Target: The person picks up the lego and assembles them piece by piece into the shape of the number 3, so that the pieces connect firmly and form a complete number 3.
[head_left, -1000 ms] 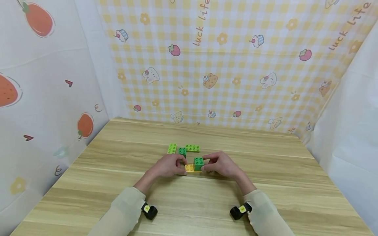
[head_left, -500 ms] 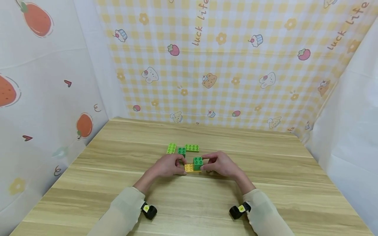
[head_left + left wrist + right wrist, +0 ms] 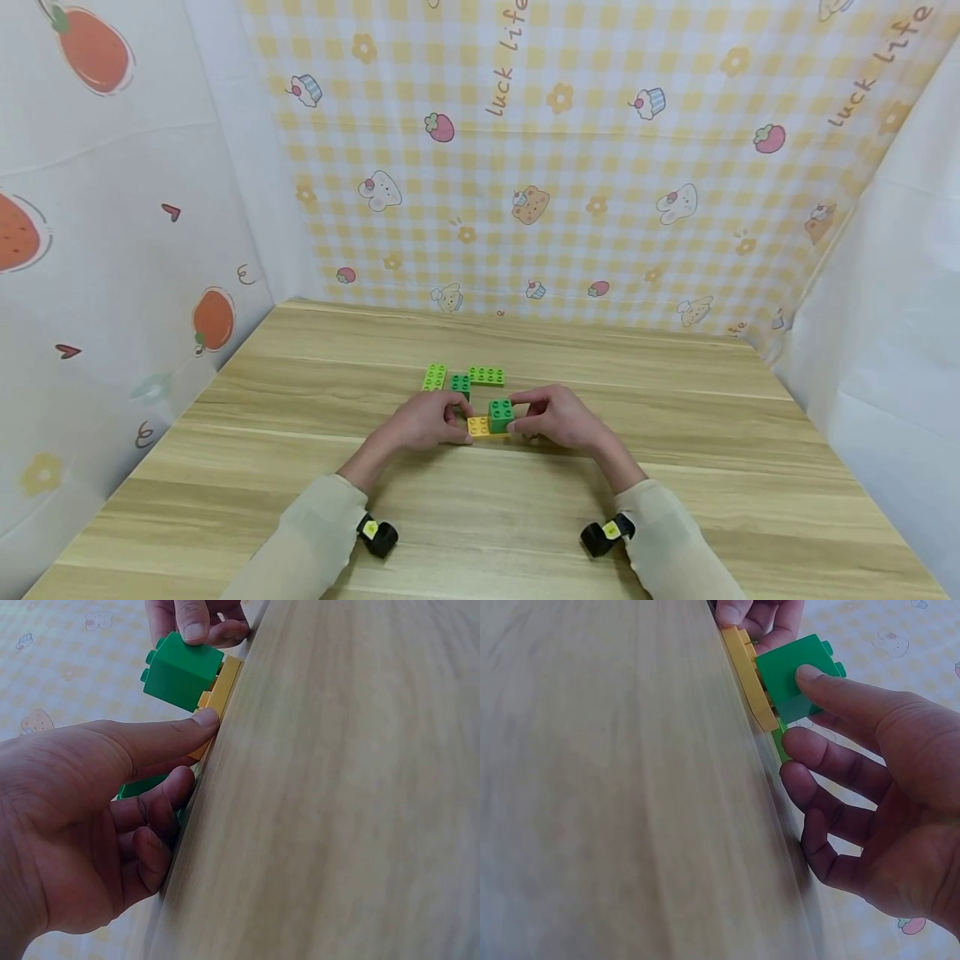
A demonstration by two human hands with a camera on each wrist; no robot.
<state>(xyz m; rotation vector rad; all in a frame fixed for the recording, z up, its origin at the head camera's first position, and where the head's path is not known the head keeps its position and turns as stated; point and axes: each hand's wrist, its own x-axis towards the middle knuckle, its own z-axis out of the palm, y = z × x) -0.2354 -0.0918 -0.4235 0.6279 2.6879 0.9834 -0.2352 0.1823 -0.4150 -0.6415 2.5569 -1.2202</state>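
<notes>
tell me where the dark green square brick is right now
In the head view the dark green square brick sits on the right end of the yellow plate, mid-table, pinched by the right hand, with the left hand holding the plate.

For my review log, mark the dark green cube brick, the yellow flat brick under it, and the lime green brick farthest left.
dark green cube brick (image 3: 502, 413), head view, on its studded top.
yellow flat brick (image 3: 479, 427), head view, on its bare left half.
lime green brick (image 3: 435, 377), head view, on its studded top.

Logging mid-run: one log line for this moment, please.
left hand: holds yellow plate | right hand: pinches green block on plate | spare green bricks behind
</notes>
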